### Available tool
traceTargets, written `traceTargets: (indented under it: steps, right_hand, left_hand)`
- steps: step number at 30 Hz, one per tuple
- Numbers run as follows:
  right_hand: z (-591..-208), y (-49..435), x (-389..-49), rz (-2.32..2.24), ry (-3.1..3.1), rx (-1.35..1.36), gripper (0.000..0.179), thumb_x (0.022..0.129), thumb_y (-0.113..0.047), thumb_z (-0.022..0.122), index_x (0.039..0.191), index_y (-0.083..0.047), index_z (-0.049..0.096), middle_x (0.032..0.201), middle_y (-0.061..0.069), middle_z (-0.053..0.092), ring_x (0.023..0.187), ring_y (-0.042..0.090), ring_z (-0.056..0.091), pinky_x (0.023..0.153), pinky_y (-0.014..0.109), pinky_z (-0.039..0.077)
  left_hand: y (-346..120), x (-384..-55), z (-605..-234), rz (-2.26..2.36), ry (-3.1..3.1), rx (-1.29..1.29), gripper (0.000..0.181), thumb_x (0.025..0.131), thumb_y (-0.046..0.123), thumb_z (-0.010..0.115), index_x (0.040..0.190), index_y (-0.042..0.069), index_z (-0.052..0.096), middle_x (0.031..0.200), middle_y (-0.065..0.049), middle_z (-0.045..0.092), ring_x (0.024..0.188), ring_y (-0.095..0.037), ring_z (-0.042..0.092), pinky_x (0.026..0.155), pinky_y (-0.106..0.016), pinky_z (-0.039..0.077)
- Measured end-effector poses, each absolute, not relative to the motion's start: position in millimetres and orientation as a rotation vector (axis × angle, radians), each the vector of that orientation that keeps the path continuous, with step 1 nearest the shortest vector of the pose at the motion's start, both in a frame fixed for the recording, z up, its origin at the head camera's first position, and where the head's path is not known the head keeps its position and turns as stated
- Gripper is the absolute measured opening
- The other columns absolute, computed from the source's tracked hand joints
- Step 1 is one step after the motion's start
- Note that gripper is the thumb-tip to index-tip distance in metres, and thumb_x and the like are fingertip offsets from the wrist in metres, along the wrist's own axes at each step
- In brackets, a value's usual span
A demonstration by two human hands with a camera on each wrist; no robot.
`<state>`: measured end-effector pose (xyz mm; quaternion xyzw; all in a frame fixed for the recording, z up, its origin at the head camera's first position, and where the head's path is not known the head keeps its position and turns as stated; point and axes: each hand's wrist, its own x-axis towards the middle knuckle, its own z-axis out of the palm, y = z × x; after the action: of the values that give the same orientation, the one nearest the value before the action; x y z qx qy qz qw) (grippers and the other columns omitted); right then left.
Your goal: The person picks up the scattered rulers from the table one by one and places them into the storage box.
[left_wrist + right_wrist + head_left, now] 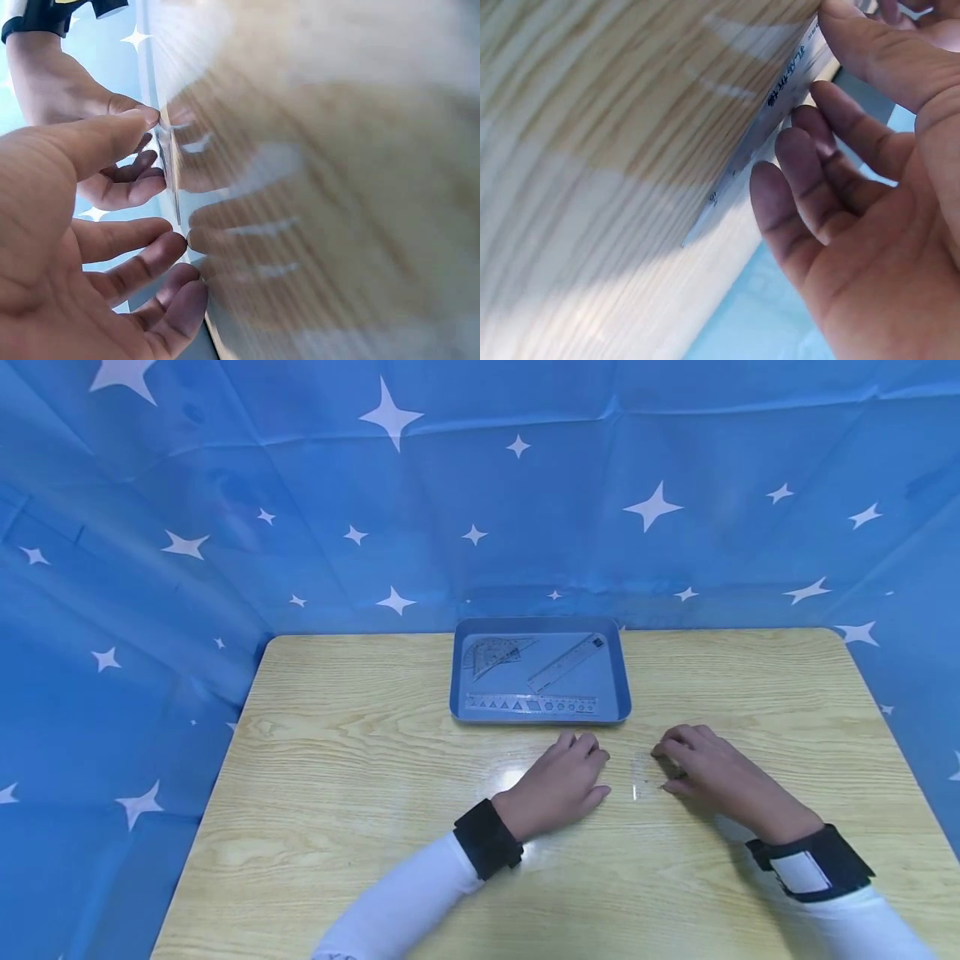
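Observation:
A thin, clear plastic piece (639, 777) lies flat on the wooden table between the two hands. Dark printed characters show on this plastic piece (780, 79) in the right wrist view; its exact kind cannot be told. Just right of it, my right hand (708, 770) touches down with thumb and fingertips at its edge, fingers loosely bent, without a visible grip. To its left, my left hand (557, 783) rests its fingertips on the tabletop, thumb apart from the fingers, holding nothing. Both hands appear close together in the left wrist view, the left hand (82, 232) nearer.
Behind the hands stands a blue tray (542, 721). Inside are a clear stencil ruler (531, 703), a clear straight ruler (566, 663), and overlapping clear protractor and set square (495, 653). A blue star-patterned cloth (480, 485) hangs behind the table (337, 760).

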<state>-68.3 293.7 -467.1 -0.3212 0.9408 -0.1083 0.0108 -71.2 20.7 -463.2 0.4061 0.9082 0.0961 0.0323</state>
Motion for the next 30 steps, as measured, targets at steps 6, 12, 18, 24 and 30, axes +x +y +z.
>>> traceTargets:
  steps: [6, 12, 18, 24, 30]
  right_hand:
    - [-466, 284, -68, -0.354, 2.931, -1.041, 0.045, 0.074, -0.015, 0.093, 0.109, -0.003, 0.068, 0.105, 0.008, 0.063, 0.093, 0.024, 0.058, 0.078, 0.042, 0.052]
    - [-466, 277, -72, -0.366, 2.875, -0.979, 0.041, 0.080, -0.016, 0.090, 0.110, -0.001, 0.066, 0.101, 0.007, 0.061, 0.090, 0.022, 0.056, 0.077, 0.041, 0.052]
    - [-468, 274, -79, -0.417, 2.795, -0.898, 0.043, 0.081, -0.016, 0.089, 0.110, 0.001, 0.063, 0.098, 0.007, 0.057, 0.086, 0.017, 0.050, 0.075, 0.039, 0.049]
    - [-464, 270, -86, -0.539, 2.647, -0.716, 0.040, 0.084, -0.014, 0.086, 0.109, -0.001, 0.058, 0.097, 0.005, 0.051, 0.084, 0.015, 0.044, 0.073, 0.035, 0.045]
    - [-461, 270, -89, -0.579, 2.581, -0.685, 0.039, 0.084, -0.011, 0.085, 0.107, -0.002, 0.055, 0.096, 0.004, 0.049, 0.086, 0.015, 0.043, 0.074, 0.032, 0.044]
  left_hand:
    - [36, -68, -468, 0.174, 2.763, 1.262, 0.050, 0.101, 0.052, 0.061, 0.127, 0.010, 0.067, 0.120, -0.001, 0.058, 0.103, -0.016, 0.048, 0.094, -0.027, 0.042]
    - [44, -68, -471, 0.238, 2.747, 1.179, 0.055, 0.098, 0.055, 0.064, 0.130, 0.010, 0.065, 0.121, -0.001, 0.056, 0.100, -0.016, 0.047, 0.087, -0.026, 0.044]
    - [49, -77, -475, 0.291, 2.742, 1.135, 0.051, 0.093, 0.053, 0.072, 0.122, 0.011, 0.066, 0.114, 0.000, 0.053, 0.093, -0.014, 0.045, 0.077, -0.023, 0.041]
    - [57, -81, -477, 0.304, 2.738, 1.071, 0.054, 0.091, 0.051, 0.076, 0.123, 0.009, 0.063, 0.111, 0.000, 0.053, 0.095, -0.014, 0.047, 0.077, -0.023, 0.044]
    - [67, -85, -477, 0.379, 2.704, 0.869, 0.061, 0.086, 0.048, 0.082, 0.124, 0.008, 0.057, 0.116, -0.002, 0.054, 0.103, -0.015, 0.050, 0.082, -0.025, 0.048]
